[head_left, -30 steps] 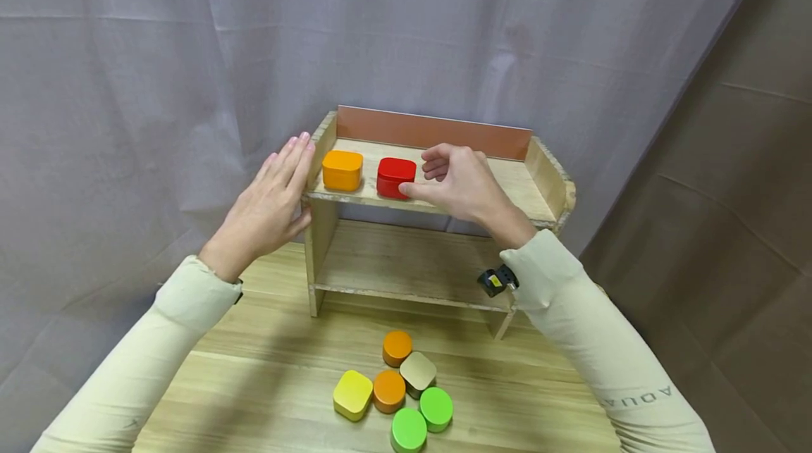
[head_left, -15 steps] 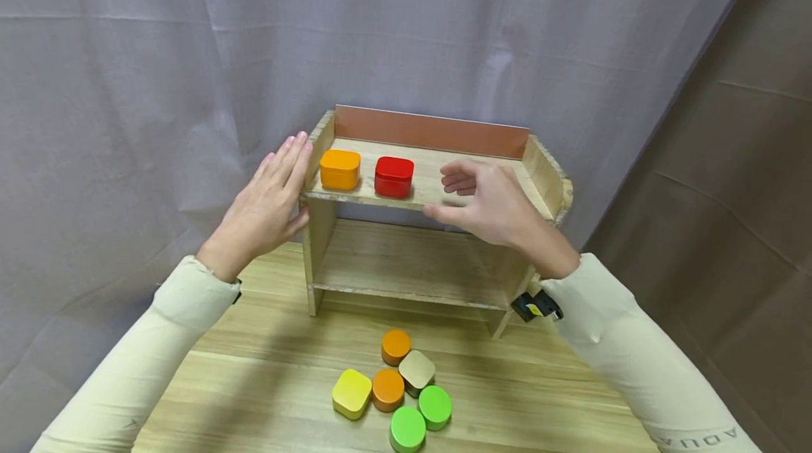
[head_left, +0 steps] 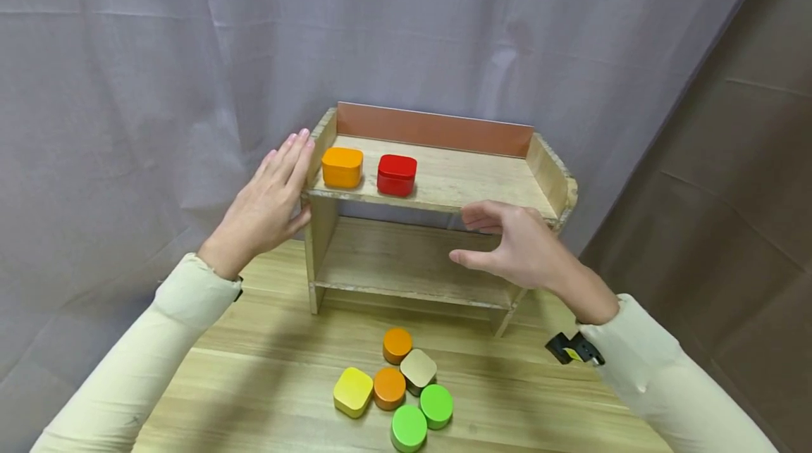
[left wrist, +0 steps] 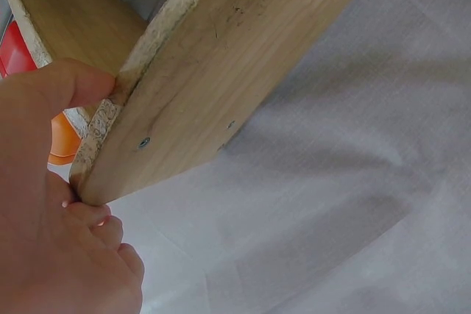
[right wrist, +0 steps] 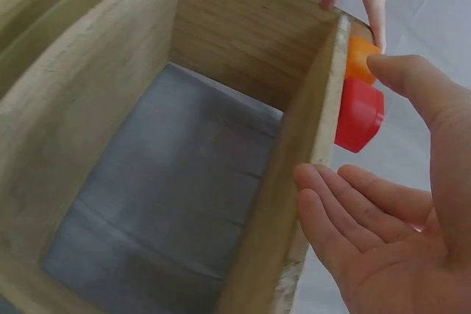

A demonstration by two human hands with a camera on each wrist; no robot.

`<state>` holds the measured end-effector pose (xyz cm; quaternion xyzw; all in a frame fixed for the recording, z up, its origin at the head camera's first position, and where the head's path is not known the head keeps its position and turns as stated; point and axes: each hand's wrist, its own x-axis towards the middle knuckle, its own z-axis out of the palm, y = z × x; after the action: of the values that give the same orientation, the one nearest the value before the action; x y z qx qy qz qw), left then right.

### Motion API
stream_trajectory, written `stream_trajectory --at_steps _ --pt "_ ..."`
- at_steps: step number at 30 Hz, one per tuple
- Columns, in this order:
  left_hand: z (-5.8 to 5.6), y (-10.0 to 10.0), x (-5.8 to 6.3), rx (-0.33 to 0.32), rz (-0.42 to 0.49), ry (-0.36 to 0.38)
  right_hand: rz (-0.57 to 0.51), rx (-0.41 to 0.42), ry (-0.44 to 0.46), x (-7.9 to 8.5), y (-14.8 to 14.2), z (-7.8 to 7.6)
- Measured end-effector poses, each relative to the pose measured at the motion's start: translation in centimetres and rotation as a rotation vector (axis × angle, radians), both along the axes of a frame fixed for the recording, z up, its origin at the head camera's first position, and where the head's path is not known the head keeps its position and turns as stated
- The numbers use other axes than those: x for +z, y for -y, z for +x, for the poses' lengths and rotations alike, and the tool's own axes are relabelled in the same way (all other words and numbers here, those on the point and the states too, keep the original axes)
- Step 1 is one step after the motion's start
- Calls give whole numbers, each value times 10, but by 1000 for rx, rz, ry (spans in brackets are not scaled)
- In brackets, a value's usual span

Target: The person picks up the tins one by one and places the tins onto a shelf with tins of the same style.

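Note:
My left hand (head_left: 263, 203) rests on the left side panel of a small two-tier wooden shelf (head_left: 406, 256), fingers straight, thumb at the panel's front edge. On the top tier, near its left end, sit an orange rounded-square block (head_left: 342, 168) and, to its right, a red rounded-square block (head_left: 397, 175). In front of the shelf's right half hovers my right hand (head_left: 514, 245), thumb and fingers apart, holding nothing. In the right wrist view the red block (right wrist: 359, 115) and orange block (right wrist: 360, 56) appear beyond that hand's fingers.
On the wooden table (head_left: 241, 354) before the shelf lie a yellow block (head_left: 353, 392), a beige block (head_left: 418, 370), two orange round blocks (head_left: 390, 388) and two green round blocks (head_left: 409, 427). A grey curtain (head_left: 406, 30) hangs behind the shelf.
My right hand has let go of the red block and drawn back right and downward, off the top tier. The left hand keeps its place on the side panel.

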<state>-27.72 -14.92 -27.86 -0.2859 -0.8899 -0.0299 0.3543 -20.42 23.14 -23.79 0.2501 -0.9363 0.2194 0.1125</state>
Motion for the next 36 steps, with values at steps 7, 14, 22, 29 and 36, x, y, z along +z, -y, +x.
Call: stream_trajectory --at_steps 7,14,22,29,36 --pt "0 -1 2 1 0 1 5 27 48 -22 -13 11" --pt "-1 -2 2 1 1 8 6 77 85 -54 -24 13" --pt "-2 -2 1 11 -1 16 2 159 127 -101 -35 4" --pt "-2 -2 1 10 -2 17 -2 238 184 -144 -39 -2" --pt "-2 -1 1 7 -1 10 -12 252 257 -181 -41 -4"
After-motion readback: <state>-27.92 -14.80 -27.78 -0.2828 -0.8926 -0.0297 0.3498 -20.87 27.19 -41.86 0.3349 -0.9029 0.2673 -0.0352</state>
